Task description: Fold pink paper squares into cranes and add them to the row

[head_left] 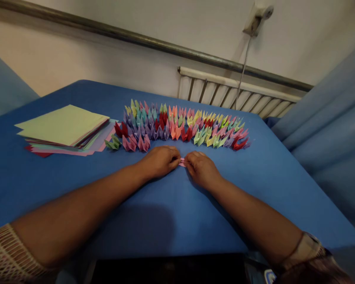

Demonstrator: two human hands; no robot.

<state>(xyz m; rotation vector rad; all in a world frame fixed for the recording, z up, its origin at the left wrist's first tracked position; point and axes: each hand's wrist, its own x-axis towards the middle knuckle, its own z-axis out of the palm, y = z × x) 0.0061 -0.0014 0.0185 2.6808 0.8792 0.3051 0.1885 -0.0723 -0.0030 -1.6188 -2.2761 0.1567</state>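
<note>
A small piece of folded pink paper (182, 162) lies between my two hands, low over the blue tabletop. My left hand (162, 161) pinches its left end, and my right hand (202, 169) grips the right end. Most of the paper is hidden by the fingers, so its full shape cannot be made out. Just behind the hands stand rows of folded paper cranes (176, 130) in many colours. The nearest to my left hand is a pink crane (144, 143).
On the left rests a stack of coloured paper sheets (62, 124), pale yellow on top. The blue-covered table (195, 221) reaches a wall with a radiator (213, 88) and a metal pipe (154, 42). A blue curtain (334, 110) hangs along the right side.
</note>
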